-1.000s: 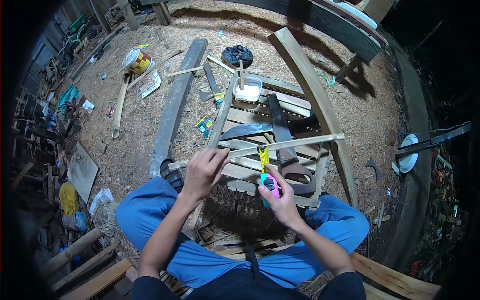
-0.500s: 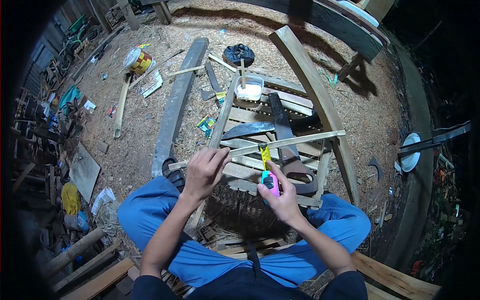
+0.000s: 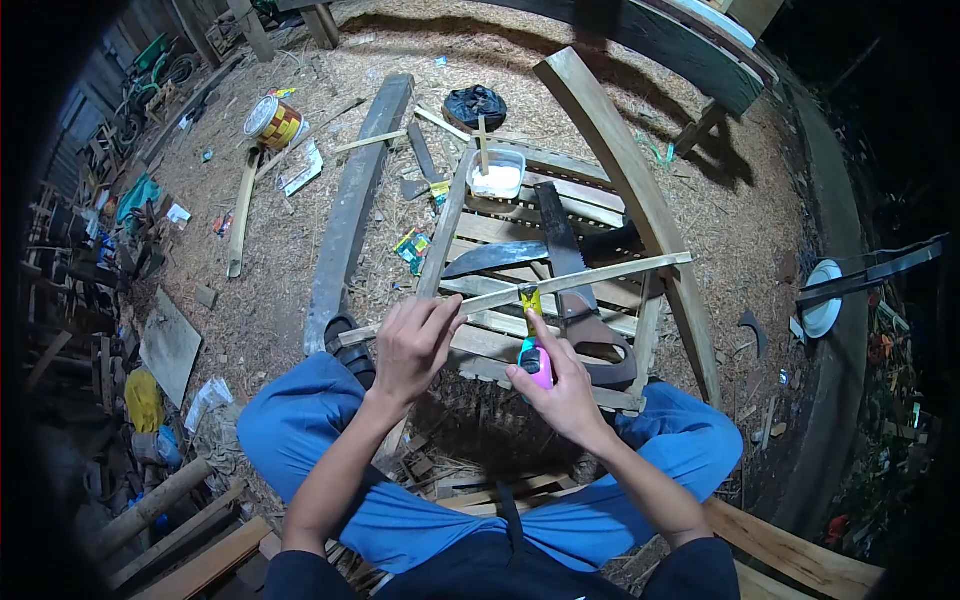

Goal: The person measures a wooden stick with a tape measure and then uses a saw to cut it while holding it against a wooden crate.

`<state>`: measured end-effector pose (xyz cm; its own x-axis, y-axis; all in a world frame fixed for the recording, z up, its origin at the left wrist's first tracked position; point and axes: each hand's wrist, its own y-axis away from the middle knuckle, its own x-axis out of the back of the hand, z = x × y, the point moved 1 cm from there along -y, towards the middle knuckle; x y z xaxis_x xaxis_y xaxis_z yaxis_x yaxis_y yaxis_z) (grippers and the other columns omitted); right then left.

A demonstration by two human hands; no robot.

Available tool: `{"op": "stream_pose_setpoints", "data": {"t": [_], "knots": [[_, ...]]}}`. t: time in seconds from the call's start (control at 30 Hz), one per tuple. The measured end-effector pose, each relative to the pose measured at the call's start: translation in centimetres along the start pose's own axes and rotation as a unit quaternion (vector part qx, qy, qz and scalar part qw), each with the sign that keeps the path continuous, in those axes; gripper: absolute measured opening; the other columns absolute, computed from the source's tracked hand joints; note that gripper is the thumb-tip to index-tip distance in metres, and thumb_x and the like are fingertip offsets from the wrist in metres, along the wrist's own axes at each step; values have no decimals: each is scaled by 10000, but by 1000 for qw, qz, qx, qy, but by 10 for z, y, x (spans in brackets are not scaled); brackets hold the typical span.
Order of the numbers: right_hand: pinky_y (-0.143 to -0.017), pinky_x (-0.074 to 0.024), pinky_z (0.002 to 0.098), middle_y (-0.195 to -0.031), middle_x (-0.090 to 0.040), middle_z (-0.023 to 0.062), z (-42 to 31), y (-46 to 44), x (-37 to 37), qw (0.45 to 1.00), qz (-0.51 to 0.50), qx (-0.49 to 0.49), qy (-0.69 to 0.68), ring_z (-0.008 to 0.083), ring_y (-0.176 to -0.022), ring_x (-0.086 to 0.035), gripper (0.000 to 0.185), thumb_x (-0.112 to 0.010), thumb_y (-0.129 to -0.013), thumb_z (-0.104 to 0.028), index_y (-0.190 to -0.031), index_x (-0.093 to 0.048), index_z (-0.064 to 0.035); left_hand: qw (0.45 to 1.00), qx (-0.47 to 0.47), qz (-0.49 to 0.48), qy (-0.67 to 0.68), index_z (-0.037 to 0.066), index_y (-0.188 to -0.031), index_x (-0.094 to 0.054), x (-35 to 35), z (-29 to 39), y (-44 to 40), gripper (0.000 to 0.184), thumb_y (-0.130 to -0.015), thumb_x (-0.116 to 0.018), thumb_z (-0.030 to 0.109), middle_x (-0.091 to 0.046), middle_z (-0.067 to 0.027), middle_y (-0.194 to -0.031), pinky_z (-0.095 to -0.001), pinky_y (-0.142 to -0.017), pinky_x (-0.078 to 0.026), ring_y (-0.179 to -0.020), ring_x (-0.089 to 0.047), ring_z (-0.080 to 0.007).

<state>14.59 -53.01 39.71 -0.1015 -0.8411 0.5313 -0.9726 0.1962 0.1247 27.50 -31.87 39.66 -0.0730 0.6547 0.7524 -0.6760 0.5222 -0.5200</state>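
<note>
My left hand (image 3: 408, 345) is closed on a thin wooden strip (image 3: 600, 273), which slants up to the right across a slatted wooden crate. In my right hand (image 3: 562, 390) is a pink and teal tape measure (image 3: 537, 364), its short yellow blade pulled out and its end at the strip's edge. My right index finger stretches along the blade. Under the strip, on the slats, lie a handsaw (image 3: 560, 235) with a brown handle and a broad dark blade (image 3: 495, 258). A clear tub (image 3: 508, 182) of white material with an upright stick stands on the crate's far end.
A thick curved beam (image 3: 620, 170) leans along the crate's right side, and a long grey beam (image 3: 360, 210) lies to its left. A paint bucket (image 3: 273, 122), a black plastic bag (image 3: 475, 104) and scattered wood pieces sit on the shavings-covered ground.
The right hand and tape measure have shifted slightly down, with the index finger now straighter along the blade. The strip's right end has risen slightly. My left hand keeps its grip.
</note>
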Motion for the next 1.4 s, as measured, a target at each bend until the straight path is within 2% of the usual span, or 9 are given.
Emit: {"op": "stream_pose_setpoints", "data": {"t": [0.1, 0.37, 0.47, 0.9, 0.97, 1.17, 1.23, 1.33, 1.4], "knots": [[-982, -508, 438, -1087, -609, 163, 0, 0, -2, 1000, -17, -13, 1, 309, -1017, -635, 889, -784, -954, -490, -1707, -368, -265, 1000, -3, 3, 1, 61, -1208, -748, -2, 0, 2, 299, -933, -802, 164, -711, -77, -987, -415, -761, -502, -876, -663, -280], [-1005, -487, 426, -1095, -629, 169, 2, 0, -1, 997, -23, 5, -67, 297, -1021, -622, 911, -777, -961, -468, -1715, -348, -191, 1000, -4, 7, -6, 58, -1213, -746, 0, 3, 0, 306, -929, -804, 158, -712, -81, -988, -419, -754, -498, -870, -663, -282], [-1007, -488, 419, -1115, -637, 163, 11, -1, -6, 994, -11, 16, -106, 284, -1039, -626, 911, -783, -956, -459, -1715, -351, -199, 1000, 1, 3, -3, 58, -1211, -745, 1, 3, -2, 301, -936, -800, 165, -713, -80, -987, -419, -749, -494, -870, -665, -283], [-1035, -488, 413, -1203, -640, 171, 13, -1, -6, 996, -13, 34, -83, 288, -1095, -637, 927, -789, -952, -464, -1718, -341, -195, 1000, -19, -4, 7, 81, -1221, -742, -1, -7, -3, 304, -945, -793, 199, -709, -62, -974, -408, -747, -486, -883, -663, -264], [-1036, -488, 412, -1201, -640, 173, 10, 0, -4, 996, -26, 6, -89, 286, -1099, -636, 932, -791, -951, -474, -1717, -341, -192, 1000, -23, -1, 10, 83, -1222, -742, -2, -7, -2, 306, -946, -793, 204, -709, -61, -974, -407, -745, -484, -881, -661, -261], [-1027, -490, 411, -1185, -636, 170, 8, 0, -3, 996, -29, 2, -87, 284, -1093, -631, 923, -779, -956, -479, -1717, -341, -194, 999, -33, -23, 5, 162, -1300, -739, 0, -9, -1, 357, -945, -771, 189, -688, -53, -972, -412, -751, -486, -886, -655, -261], [-1023, -491, 411, -1179, -636, 169, 11, 0, -4, 996, -26, 7, -81, 284, -1087, -631, 920, -777, -958, -476, -1717, -340, -195, 998, -43, -34, -9, 221, -1359, -731, -1, -10, 0, 446, -918, -769, 169, -676, -52, -990, -415, -758, -489, -900, -652, -260], [-1018, -492, 411, -1174, -635, 168, 11, 1, -4, 997, -25, 11, -75, 285, -1079, -629, 916, -775, -962, -468, -1719, -337, -197, 998, -39, -45, -3, 232, -1357, -742, -1, -11, 1, 526, -855, -787, 78, -709, -78, -1018, -430, -767, -521, -902, -686, -289], [-1017, -492, 411, -1174, -634, 169, 12, 2, -4, 997, -26, 10, -75, 286, -1076, -629, 914, -774, -964, -464, -1719, -334, -198, 998, -38, -47, -5, 238, -1363, -739, -1, -10, 2, 537, -853, -788, 78, -707, -77, -1019, -428, -767, -522, -903, -685, -287]]}}
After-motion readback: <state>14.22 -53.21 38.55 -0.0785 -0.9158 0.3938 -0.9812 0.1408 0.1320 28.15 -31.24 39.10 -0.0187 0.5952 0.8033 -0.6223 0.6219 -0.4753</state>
